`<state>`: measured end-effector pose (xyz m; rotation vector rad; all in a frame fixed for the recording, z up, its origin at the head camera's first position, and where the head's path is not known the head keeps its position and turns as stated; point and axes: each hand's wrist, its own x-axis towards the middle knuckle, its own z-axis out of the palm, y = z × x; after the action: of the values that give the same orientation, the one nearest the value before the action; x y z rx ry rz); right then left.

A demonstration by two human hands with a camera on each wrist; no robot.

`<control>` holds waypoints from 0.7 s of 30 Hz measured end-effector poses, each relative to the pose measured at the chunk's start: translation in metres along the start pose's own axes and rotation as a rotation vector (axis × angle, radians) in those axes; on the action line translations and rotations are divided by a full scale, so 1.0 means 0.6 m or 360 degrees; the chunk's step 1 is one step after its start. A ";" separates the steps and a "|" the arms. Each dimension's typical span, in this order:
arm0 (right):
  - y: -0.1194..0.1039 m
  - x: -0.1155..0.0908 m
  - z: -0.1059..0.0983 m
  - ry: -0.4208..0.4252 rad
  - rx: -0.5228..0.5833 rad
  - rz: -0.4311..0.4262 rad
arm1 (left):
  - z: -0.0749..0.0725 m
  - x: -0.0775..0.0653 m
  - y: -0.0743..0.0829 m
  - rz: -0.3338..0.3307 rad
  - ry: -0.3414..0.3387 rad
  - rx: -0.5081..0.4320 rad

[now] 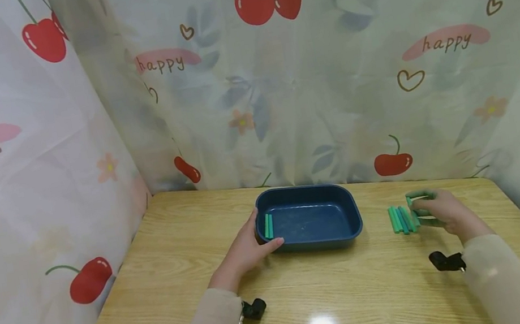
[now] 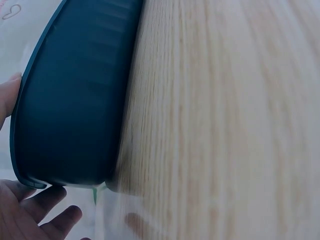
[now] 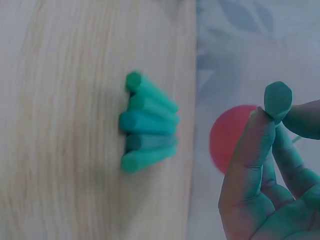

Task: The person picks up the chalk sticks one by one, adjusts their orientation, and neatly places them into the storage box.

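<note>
A dark blue plastic container (image 1: pixel 315 245) stands on the table, and two green chalk sticks (image 1: pixel 268 226) lie inside at its left end. My left hand (image 1: pixel 249 245) holds the container's left end, the thumb over the front rim. In the left wrist view its outer wall (image 2: pixel 75 100) fills much of the picture, with the fingers (image 2: pixel 62 220) at one end. To the container's right, my right hand (image 1: pixel 446 211) pinches one green chalk stick (image 3: pixel 278 100) between thumb and fingertips, above the table. Beside it lies a row of several green and teal chalk sticks (image 3: pixel 150 122). Green colour shows on the right fingers.
The light wooden table (image 1: pixel 344 297) backs onto a hanging cloth (image 1: pixel 290 94) printed with cherries and hearts, which also covers both sides. Black camera mounts (image 1: pixel 254 309) sit at both wrists.
</note>
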<state>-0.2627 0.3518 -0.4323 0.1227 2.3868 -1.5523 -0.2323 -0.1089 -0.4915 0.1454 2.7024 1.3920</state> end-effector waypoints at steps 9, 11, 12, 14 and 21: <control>-0.040 -0.012 0.024 -0.0020 0.0081 -0.0079 | 0.000 -0.001 0.002 0.0006 -0.0004 -0.0007; -0.050 -0.014 0.031 -0.0021 0.0096 -0.0101 | 0.000 -0.001 0.000 0.0007 -0.0002 -0.0011; -0.055 -0.015 0.035 -0.0021 0.0107 -0.0109 | 0.000 0.000 0.000 0.0005 -0.0002 -0.0012; -0.065 -0.017 0.042 -0.0022 0.0136 -0.0124 | 0.001 0.001 -0.002 0.0001 -0.0002 -0.0012; -0.094 -0.022 0.070 -0.0017 0.0232 -0.0188 | 0.001 0.003 -0.002 -0.0008 0.0000 -0.0006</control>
<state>-0.2547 0.2913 -0.3948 0.0039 2.3086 -1.7759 -0.2339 -0.1089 -0.4930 0.1378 2.6979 1.3957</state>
